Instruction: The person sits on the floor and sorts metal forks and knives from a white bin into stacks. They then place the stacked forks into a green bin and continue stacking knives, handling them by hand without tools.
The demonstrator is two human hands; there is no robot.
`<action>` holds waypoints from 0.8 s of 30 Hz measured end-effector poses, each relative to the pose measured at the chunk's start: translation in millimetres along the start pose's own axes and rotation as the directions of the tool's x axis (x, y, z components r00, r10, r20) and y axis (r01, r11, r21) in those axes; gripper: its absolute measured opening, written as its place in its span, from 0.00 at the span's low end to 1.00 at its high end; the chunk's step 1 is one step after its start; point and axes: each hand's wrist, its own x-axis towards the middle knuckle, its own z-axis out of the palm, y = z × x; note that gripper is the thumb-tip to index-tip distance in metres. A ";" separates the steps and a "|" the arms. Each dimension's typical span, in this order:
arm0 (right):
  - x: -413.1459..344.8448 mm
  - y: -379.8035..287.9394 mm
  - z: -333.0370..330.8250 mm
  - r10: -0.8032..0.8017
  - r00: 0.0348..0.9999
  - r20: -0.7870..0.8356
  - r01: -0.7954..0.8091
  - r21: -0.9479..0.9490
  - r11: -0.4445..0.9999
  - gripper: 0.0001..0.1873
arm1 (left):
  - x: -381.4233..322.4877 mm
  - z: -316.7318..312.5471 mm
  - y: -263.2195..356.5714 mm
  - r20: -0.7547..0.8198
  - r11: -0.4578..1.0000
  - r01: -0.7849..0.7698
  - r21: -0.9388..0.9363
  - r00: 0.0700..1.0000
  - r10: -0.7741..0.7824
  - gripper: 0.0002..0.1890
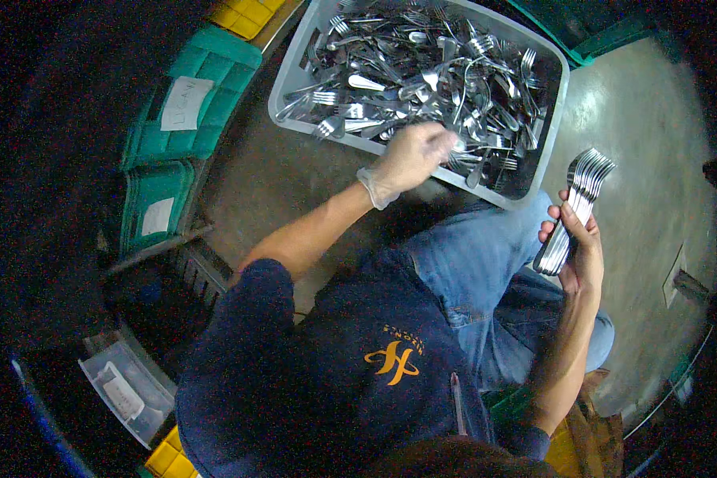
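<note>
A grey plastic bin (557,113) stands before me, heaped with loose metal cutlery (367,82), many of the pieces forks. My left hand (412,154), in a thin translucent glove, reaches over the bin's near rim and into the near part of the heap. Motion blurs its fingers, so whether they pinch a piece is unclear. Outside the bin, to the right, my right hand (584,242) grips a neat stack of metal forks (578,206) by the handles. Their tines point up and away from me, nested together.
Green lidded totes (215,77) with paper labels are stacked at the left, with a yellow lid (248,17) beyond them. A clear container (125,394) sits at lower left. My jeans-clad knee (484,251) is close under the bin's near right corner. Concrete floor (633,131) extends along the right.
</note>
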 end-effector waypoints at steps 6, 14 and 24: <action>2.1 3.3 -5.8 -0.029 0.999 0.014 0.029 -0.013 0.999 0.16 | 39.3 -80.5 -10.1 0.053 0.904 -0.171 0.391 0.985 0.163 0.21; -0.4 1.9 -9.9 -0.021 0.999 0.042 0.022 -0.016 1.000 0.16 | 182.5 -230.1 -74.9 -0.188 0.494 0.155 0.856 0.982 0.018 0.27; -2.4 1.1 -13.0 -0.049 0.998 0.036 0.050 -0.037 0.998 0.16 | 93.2 -128.5 -23.0 -0.372 0.564 0.239 0.790 0.919 0.131 0.16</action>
